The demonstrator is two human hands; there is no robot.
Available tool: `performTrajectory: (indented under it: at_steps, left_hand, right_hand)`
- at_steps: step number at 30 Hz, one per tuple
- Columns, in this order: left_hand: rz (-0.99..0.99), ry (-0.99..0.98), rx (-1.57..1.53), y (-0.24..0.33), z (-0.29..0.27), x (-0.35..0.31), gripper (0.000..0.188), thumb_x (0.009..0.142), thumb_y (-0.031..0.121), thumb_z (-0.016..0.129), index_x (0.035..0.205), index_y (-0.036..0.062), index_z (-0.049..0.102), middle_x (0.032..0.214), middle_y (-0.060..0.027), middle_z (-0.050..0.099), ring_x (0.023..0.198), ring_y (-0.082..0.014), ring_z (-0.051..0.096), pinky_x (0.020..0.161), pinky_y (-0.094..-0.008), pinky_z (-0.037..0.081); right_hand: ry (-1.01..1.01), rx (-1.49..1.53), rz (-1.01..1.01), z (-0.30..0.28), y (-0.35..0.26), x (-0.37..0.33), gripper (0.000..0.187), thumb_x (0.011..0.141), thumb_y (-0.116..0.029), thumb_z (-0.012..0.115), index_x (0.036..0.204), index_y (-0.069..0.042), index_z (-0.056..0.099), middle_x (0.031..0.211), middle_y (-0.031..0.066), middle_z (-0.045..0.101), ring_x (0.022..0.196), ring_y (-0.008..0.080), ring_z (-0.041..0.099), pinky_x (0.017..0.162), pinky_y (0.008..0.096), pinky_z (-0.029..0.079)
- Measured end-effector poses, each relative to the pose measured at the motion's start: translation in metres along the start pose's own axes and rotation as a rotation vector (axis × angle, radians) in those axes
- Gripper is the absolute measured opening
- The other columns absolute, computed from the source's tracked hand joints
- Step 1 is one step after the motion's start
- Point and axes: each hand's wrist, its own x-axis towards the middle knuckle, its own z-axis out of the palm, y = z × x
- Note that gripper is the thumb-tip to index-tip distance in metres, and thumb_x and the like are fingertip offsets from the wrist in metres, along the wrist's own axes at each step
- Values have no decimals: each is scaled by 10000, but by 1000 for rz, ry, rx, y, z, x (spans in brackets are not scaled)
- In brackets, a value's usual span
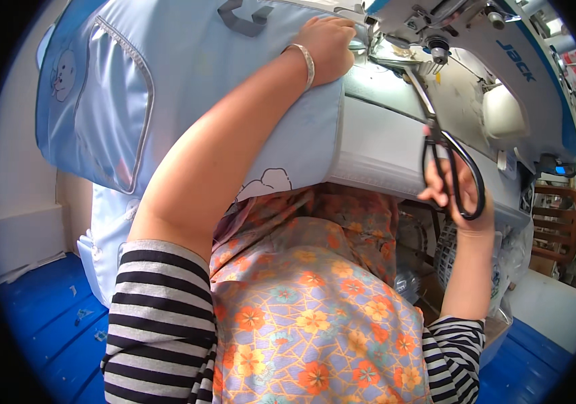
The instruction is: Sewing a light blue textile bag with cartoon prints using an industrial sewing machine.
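My left hand (pixel 328 52), a bracelet at its wrist, lies on the right edge of a light-blue fabric bag (pixel 234 81). Its fingers are curled on the fabric right beside the needle area of a sewing machine (pixel 527 60). A grey strap handle and grey piping show on the bag, along with printed cartoon figures. In my right hand (pixel 463 185) is a pair of scissors (pixel 434 124) with black loop handles, the fingers through and around the loops. The blades point up and away, their tips close to the presser foot area, at the right of the bag.
The pale machine table (pixel 382 145) runs under the bag's right edge. A flowered apron (pixel 315 303) covers my lap. Below the table at right are a plastic bag and a box. Blue slatted flooring (pixel 52 310) with scraps lies at left, and a brown chair (pixel 557 222) stands at right.
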Motion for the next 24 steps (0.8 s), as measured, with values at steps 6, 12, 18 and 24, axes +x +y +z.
performTrajectory:
  at_steps: [6, 12, 18, 24]
  left_hand:
    - [18, 61, 23, -4, -4, -8, 347, 794, 98, 514, 1107, 11, 634, 1324, -101, 569, 1304, -259, 465, 1118, -515, 301]
    - [69, 115, 20, -1, -5, -14, 464, 735, 26, 509, 1184, -49, 599, 1283, -185, 593, 1237, -312, 518, 1048, -417, 391]
    - [30, 118, 44, 5, -6, -14, 391, 789, 131, 565, 1168, 51, 622, 1342, -95, 565, 1301, -254, 470, 1053, -454, 346]
    - [-11, 56, 60, 8, -6, -17, 435, 802, 226, 634, 1215, 89, 619, 1329, -72, 575, 1300, -231, 469, 1048, -435, 342]
  right_hand:
    - [10, 401, 235, 71, 1, 50, 704, 916, -666, 473, 1267, -56, 485, 641, 25, 488, 474, 115, 480, 615, 349, 583]
    - [126, 466, 209, 95, 1, 81, 634, 930, -644, 471, 1205, -73, 490, 656, 1, 480, 499, 92, 476, 595, 303, 562]
    - [200, 572, 119, 115, 2, 98, 547, 942, -564, 533, 1140, -54, 520, 654, 19, 510, 513, 109, 501, 577, 324, 582]
    - [355, 619, 96, 134, 0, 106, 432, 952, -499, 562, 1029, -75, 564, 613, 6, 494, 498, 113, 483, 512, 295, 515]
